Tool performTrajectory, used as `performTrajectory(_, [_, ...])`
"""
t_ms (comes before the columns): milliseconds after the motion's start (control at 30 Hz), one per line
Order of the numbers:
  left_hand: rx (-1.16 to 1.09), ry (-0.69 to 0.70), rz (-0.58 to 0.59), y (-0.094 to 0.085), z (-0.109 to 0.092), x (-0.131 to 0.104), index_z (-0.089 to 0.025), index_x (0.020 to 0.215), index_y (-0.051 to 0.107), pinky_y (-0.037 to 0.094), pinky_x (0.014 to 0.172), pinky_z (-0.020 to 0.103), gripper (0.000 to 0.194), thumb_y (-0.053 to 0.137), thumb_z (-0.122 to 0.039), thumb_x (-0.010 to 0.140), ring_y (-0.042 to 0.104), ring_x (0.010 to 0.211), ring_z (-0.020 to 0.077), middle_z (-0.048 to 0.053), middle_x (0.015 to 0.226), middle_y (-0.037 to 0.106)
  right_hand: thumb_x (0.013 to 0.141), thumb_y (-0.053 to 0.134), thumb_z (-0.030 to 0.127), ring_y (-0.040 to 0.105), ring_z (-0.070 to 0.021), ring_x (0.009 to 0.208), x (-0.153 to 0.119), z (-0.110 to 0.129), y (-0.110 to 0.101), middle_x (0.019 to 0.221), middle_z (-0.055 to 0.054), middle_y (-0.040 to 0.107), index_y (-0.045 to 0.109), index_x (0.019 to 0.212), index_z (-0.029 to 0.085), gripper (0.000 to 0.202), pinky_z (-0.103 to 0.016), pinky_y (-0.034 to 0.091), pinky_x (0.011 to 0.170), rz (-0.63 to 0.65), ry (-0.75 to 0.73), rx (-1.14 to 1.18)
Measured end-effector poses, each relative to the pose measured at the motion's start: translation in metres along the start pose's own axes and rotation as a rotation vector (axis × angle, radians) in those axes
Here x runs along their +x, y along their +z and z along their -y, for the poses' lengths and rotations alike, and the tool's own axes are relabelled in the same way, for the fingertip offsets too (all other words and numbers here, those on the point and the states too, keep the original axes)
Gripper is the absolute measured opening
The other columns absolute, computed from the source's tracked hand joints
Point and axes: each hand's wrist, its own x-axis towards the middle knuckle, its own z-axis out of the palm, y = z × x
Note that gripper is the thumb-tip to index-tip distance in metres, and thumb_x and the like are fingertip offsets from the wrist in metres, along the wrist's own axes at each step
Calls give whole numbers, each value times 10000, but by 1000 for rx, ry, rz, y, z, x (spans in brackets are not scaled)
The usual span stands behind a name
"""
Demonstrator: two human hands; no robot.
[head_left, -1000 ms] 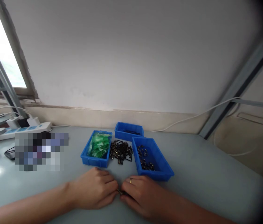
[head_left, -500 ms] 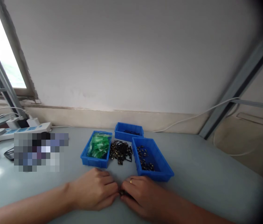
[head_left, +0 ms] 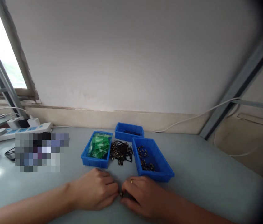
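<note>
My left hand (head_left: 96, 189) is closed, its fingertips pinched on a small dark metal part (head_left: 121, 194). Facing it, my right hand (head_left: 143, 194) is curled, with index fingertip and thumb at the same part; a ring is on one finger. How the part sits between the fingers is mostly hidden. Just beyond the hands is a loose pile of small dark metal pieces (head_left: 121, 151). To its right, a blue bin (head_left: 163, 166) holds small shiny metal parts (head_left: 147, 165). Left of the pile, another blue bin (head_left: 94, 161) contains green plastic packets (head_left: 99, 144).
A third blue bin (head_left: 129, 136) with dark pieces stands at the back near the wall. On the left are a power strip (head_left: 45, 127) with plugs and cables, and a blurred-out patch (head_left: 41, 152). A white cable (head_left: 187, 119) runs along the wall to a metal post (head_left: 234, 90).
My right thumb and index finger have parted slightly, showing more of the small metal part at the left fingertips. My left hand and the bins have stayed in place.
</note>
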Motion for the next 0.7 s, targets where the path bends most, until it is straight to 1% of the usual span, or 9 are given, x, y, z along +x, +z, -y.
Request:
performTrajectory(100, [-2, 0, -17, 1, 0, 0, -178, 706, 509, 383, 501, 295, 286, 385, -219, 960, 549, 555, 159, 9, 618, 582, 934, 526, 276, 606, -156, 697, -1, 0, 1, 761, -23, 634, 539, 834, 167, 148, -261, 378, 619, -9, 1, -3])
performTrajectory(200, [-1, 0, -42, 1, 0, 0, -173, 710, 522, 383, 497, 295, 304, 365, -218, 966, 550, 556, 161, 14, 616, 580, 909, 544, 262, 598, -151, 694, -2, 0, 2, 757, -19, 626, 525, 828, 169, 125, -257, 375, 615, -14, 4, -3])
performTrajectory(333, [2, 18, -79, 0, 0, 0, -171, 709, 539, 357, 477, 304, 345, 332, -224, 979, 531, 543, 161, 15, 616, 584, 880, 550, 253, 593, -150, 695, -2, -1, 6, 748, -13, 622, 515, 809, 179, 108, -260, 366, 610, -17, -7, -8])
performTrajectory(467, [7, 36, -105, 0, 0, 1, -170, 685, 537, 333, 468, 308, 386, 314, -234, 993, 518, 537, 158, 11, 610, 580, 878, 535, 262, 598, -158, 702, -2, -4, 9, 757, -20, 631, 520, 794, 185, 115, -272, 354, 602, -18, -22, -24])
performTrajectory(700, [2, 77, -102, 1, 1, 0, -175, 681, 532, 328, 464, 313, 356, 328, -210, 971, 491, 536, 155, 7, 613, 552, 888, 526, 249, 603, -162, 704, -2, -2, 7, 754, -20, 630, 526, 798, 183, 111, -274, 360, 609, -8, -22, -37])
